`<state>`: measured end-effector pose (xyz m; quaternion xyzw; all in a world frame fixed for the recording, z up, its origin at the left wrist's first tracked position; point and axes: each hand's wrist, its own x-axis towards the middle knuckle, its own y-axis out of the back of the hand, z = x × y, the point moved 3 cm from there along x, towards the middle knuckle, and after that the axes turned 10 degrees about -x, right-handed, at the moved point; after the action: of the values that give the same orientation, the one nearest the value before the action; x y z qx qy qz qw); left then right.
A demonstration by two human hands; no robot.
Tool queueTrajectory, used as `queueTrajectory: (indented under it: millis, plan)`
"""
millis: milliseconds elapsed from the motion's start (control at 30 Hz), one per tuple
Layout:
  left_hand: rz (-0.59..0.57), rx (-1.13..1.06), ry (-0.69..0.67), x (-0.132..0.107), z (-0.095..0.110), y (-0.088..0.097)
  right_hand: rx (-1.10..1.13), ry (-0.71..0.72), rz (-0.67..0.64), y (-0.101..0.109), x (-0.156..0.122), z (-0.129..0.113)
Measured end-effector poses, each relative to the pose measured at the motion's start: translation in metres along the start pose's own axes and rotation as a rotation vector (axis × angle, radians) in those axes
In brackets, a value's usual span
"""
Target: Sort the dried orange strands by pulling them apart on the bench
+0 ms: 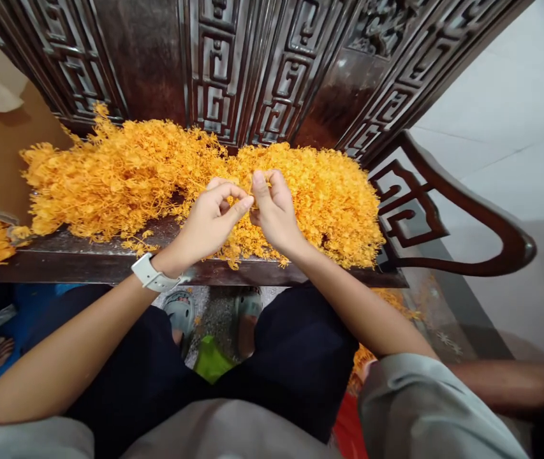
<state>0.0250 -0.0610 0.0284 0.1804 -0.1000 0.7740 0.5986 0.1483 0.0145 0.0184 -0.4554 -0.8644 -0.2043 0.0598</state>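
Near frame centre, your left hand and right hand pinch narrowly, presumably for precision (any piece between is too fine to tell); orange flower sprigs heap the bench, likely for reach.

Grey sleeves, white wrist strap, navy trousers

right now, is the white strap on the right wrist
No, the white strap circles the wrist of the left hand, while the wrist of the right hand is bare.
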Motion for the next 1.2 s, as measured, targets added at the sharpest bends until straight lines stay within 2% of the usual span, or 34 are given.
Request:
queueTrajectory:
  millis: [67, 133, 233, 300, 433, 600, 667, 767, 867, 1000, 1100, 1200]
  plan:
    - [-0.044, -0.116, 0.111, -0.001, -0.006, -0.006, 0.050, -0.038, 0.064, 0.005, -0.008, 0.008]
    - [-0.065, -0.207, 0.190, -0.003, -0.012, -0.014, 0.024, -0.016, 0.147, 0.008, -0.015, 0.011]
    - [-0.070, -0.234, 0.211, -0.003, -0.020, -0.024, -0.061, 0.020, 0.260, 0.009, -0.018, 0.013]
    - [-0.040, -0.233, 0.209, -0.002, -0.024, -0.027, -0.073, -0.003, 0.276, 0.009, -0.014, 0.016]
    - [-0.042, -0.289, 0.244, 0.001, -0.028, -0.030, 0.084, -0.140, 0.231, 0.014, -0.005, 0.019]
    - [-0.077, -0.617, 0.489, 0.001, -0.019, -0.032, 0.358, -0.331, 0.034, 0.020, -0.007, 0.010]
    - [-0.126, -0.678, 0.562, 0.002, -0.014, -0.033, 0.407, -0.356, -0.030, 0.023, -0.008, 0.008]
    - [-0.255, -0.659, 0.616, 0.003, -0.011, -0.036, 0.398, -0.375, -0.063, 0.026, -0.008, 0.013]
    - [-0.316, -0.605, 0.597, 0.003, -0.014, -0.037, 0.355, -0.372, -0.029, 0.030, -0.006, 0.021]
    - [-0.387, -0.450, 0.477, 0.007, -0.016, -0.034, 0.293, -0.303, 0.076, 0.039, -0.004, 0.027]
    - [-0.449, -0.337, 0.390, 0.009, -0.016, -0.031, 0.215, -0.256, 0.133, 0.042, -0.005, 0.026]
    - [-0.457, -0.311, 0.368, 0.008, -0.018, -0.031, 0.125, -0.213, 0.187, 0.040, -0.006, 0.020]
